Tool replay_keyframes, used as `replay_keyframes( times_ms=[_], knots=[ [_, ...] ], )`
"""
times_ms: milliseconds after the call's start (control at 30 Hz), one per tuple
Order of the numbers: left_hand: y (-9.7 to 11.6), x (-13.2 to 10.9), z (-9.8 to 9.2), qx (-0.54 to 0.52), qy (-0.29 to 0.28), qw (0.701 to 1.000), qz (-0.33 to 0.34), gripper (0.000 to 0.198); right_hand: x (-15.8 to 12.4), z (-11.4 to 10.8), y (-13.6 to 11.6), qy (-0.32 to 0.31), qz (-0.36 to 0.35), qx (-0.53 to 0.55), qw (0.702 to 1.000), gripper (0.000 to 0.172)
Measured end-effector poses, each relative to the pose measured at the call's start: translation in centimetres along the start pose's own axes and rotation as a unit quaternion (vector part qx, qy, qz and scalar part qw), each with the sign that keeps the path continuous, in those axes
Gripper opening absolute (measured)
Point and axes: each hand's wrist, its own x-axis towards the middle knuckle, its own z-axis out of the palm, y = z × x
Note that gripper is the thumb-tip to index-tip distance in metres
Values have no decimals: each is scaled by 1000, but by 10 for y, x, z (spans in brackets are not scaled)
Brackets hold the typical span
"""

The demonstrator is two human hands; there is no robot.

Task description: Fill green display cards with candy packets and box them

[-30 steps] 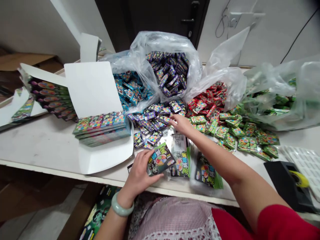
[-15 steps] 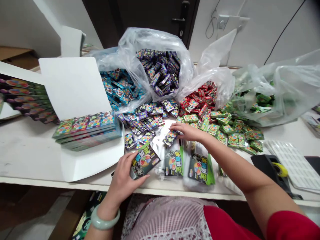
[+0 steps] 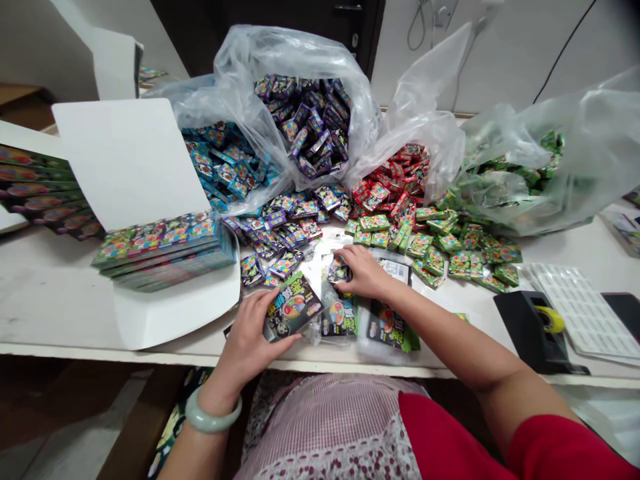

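My left hand [image 3: 245,350] grips a dark printed card packet [image 3: 287,307] with a round colourful design, just above the table's front edge. My right hand [image 3: 363,272] is closed over a small purple-and-green sweet packet [image 3: 339,270] at the edge of a loose pile of the same packets [image 3: 273,240]. Under and near my right hand lie clear plastic sleeves with similar dark cards [image 3: 387,327] inside. Heaps of small red [image 3: 390,187] and green packets [image 3: 435,247] lie beyond my right hand.
Open clear bags hold blue [image 3: 225,163], purple [image 3: 305,127] and green packets [image 3: 515,167]. At left, a white carton [image 3: 130,160] holds stacked boxes [image 3: 160,250]. A black tape dispenser [image 3: 530,330] and a white sheet of labels [image 3: 580,310] stand at right.
The view has shifted, so everything sits further left and up. My right hand has moved left and closed over a small packet. My left hand still grips the dark card.
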Motion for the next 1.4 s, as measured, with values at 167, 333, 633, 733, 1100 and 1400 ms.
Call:
replay_keyframes(
  times_ms=[167,333,633,733,1100,1400],
  knots=[
    [2,-1,1,-10,-8,1000,-3,83,-19,-39,-16,22,-131,52,990,71],
    [7,3,2,-20,-20,999,24,83,-25,-68,-40,-114,-215,-1,970,75],
    [13,2,2,-66,-75,994,48,84,-14,-81,-55,-196,-245,-61,948,81],
    [16,4,6,-78,-81,993,41,84,-12,-78,-57,-196,-234,-63,950,87],
    [17,-4,6,-59,-12,998,-34,85,-14,-48,-53,-80,-109,149,980,63],
    [4,-7,-17,-216,29,968,-124,84,46,-40,-50,6,-1,314,949,32]
  ],
)
